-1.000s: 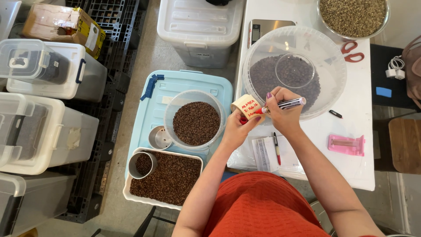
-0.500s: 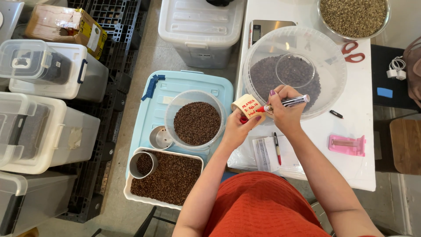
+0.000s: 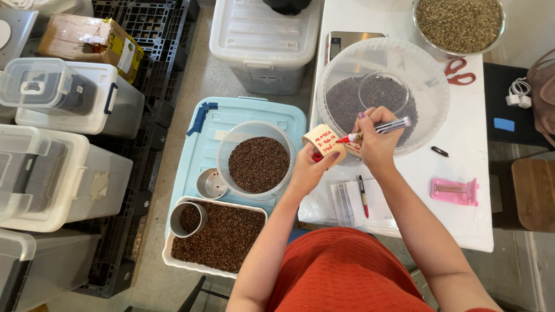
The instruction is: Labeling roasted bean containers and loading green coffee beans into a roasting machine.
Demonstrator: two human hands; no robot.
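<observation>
Her right hand [image 3: 378,141] has its grip clenched on a red-tipped marker [image 3: 377,129], tip touching the roll of masking tape [image 3: 324,145] that her left hand [image 3: 308,167] grasps just beside. Behind both grips, on the white bench [image 3: 462,167], sits a clear tub of dark beans [image 3: 381,95].

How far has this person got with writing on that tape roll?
Done: red writing already fills several lines on the tape roll, and dark beans sit in the tub and tray. In hand: the left hand steadies the roll while the right hand holds a red marker, its tip at the roll's edge. Left: the written strip is not yet torn off.
</observation>
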